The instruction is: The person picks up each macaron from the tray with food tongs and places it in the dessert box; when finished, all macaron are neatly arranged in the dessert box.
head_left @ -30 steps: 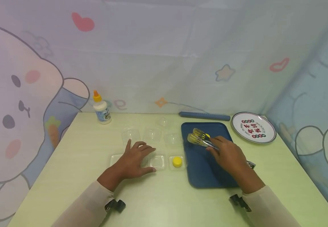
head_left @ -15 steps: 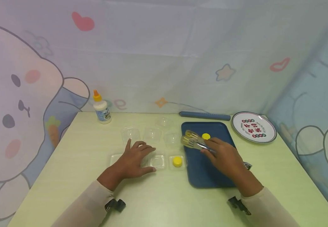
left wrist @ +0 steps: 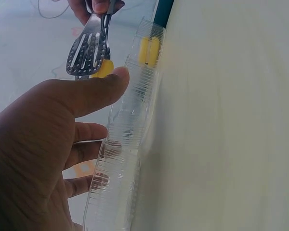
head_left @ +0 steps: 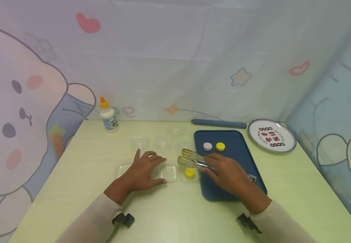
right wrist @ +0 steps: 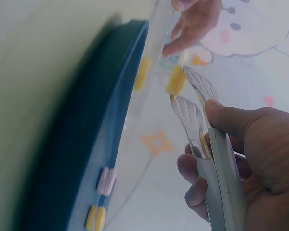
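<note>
My right hand point(head_left: 228, 172) grips metal slotted tongs point(right wrist: 221, 166). A yellow macaron point(right wrist: 176, 81) is pinched between the tong tips, above the clear plastic containers. Fingers spread, my left hand point(head_left: 143, 172) rests at the row of containers point(left wrist: 135, 106), with several fingertips at the wall in the left wrist view. Another yellow macaron point(head_left: 189, 173) sits in the rightmost front compartment. On the blue tray point(head_left: 213, 189) lie a pale pink macaron point(head_left: 207, 146) and a yellow one point(head_left: 220, 146). My left hand hides part of the containers.
Clear lids point(head_left: 163, 143) stand up behind the containers. A white glue bottle point(head_left: 109, 120) with an orange tip is at the back left. A blue-grey rod point(head_left: 219, 124) lies along the back edge, and a printed plate point(head_left: 272, 136) is at the back right.
My right hand has moved left, carrying the tongs and yellow macaron from over the tray to the containers. The pale pink macaron on the tray has come into view. My left hand stays put.
</note>
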Tool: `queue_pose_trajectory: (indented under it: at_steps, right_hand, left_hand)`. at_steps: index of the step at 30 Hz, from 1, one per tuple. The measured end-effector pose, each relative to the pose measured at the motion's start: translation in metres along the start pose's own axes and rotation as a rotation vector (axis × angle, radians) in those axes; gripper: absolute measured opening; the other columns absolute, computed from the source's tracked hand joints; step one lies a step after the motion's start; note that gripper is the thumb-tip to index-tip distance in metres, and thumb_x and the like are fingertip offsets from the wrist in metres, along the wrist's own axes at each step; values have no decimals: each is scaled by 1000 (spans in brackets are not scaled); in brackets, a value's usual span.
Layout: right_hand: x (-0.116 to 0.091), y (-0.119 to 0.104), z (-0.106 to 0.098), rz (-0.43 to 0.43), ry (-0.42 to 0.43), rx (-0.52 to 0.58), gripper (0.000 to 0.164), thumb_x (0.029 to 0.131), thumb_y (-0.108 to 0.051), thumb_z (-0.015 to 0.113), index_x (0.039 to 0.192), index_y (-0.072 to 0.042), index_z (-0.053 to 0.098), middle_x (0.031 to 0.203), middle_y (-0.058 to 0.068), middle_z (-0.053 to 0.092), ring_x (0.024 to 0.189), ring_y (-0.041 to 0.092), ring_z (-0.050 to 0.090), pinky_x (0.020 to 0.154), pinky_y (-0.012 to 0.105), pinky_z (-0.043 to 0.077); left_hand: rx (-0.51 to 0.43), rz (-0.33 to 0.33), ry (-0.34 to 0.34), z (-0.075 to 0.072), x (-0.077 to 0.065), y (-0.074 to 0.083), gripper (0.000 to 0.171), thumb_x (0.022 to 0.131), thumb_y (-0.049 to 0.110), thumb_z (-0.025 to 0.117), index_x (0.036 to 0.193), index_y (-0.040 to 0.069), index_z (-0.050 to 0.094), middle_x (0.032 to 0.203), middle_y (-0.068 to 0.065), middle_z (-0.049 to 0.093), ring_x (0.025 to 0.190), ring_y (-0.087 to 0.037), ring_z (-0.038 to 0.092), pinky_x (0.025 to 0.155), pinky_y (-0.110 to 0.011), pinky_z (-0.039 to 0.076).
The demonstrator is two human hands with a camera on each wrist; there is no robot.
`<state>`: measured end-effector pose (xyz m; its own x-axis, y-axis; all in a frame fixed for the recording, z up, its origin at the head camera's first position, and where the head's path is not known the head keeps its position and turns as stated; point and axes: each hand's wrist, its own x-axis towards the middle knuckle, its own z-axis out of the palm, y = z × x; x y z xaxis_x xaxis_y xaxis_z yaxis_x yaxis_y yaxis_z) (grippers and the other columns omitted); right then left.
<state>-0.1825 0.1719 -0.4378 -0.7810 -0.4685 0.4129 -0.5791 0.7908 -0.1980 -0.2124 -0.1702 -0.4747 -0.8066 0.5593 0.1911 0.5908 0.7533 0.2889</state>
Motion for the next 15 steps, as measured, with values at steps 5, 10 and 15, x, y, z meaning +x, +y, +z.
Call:
queue_pose_trajectory:
  at_steps: [5, 10, 15]
  right_hand:
    - [4, -9, 5, -52, 7, 8, 42, 95, -30, 87, 132, -10, 79, 127, 4, 80, 102, 20, 80, 80, 42, 66]
    - [7, -16, 10, -128, 6, 1, 40, 95, -30, 86, 129, -10, 80, 123, 3, 81, 102, 19, 81, 81, 39, 66]
    - [10, -22, 12, -154, -26, -7, 39, 95, -29, 87, 130, -11, 80, 123, 3, 80, 103, 18, 80, 82, 38, 66]
  left_hand:
    - [-1, 10, 12, -2, 0, 1, 72, 91, 54, 84, 149, 15, 65, 146, -5, 70, 147, -37, 54, 122, -89, 18]
    - [0, 12, 9, -3, 0, 2, 73, 91, 55, 84, 149, 15, 66, 145, -7, 71, 147, -38, 54, 122, -89, 18]
    - [8, 11, 7, -3, 0, 2, 73, 91, 55, 83, 149, 15, 66, 146, -7, 71, 147, -38, 54, 122, -89, 19]
